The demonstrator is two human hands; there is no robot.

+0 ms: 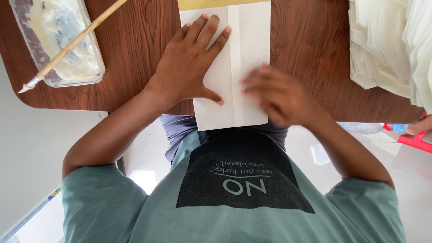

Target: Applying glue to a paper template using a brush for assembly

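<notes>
A white folded sheet of paper (245, 40) lies on the brown wooden table (310, 49), with a lengthwise flap edge down its middle. My left hand (191, 63) lies flat on the sheet's left half, palm down, fingers spread and pointing away from me. My right hand (279, 96) is blurred; its fingertips touch the sheet's lower right part near the flap edge. The near end of the sheet hangs over the table edge above my lap. A yellow strip (211, 4) shows at the sheet's far end.
A clear plastic tray (58, 40) with whitish paste sits at the far left, a long wooden brush (72, 45) lying across it. A stack of white folded papers (391, 40) fills the far right. Beyond the table's right corner, a bottle (373, 128) and a red object (416, 141) sit lower down.
</notes>
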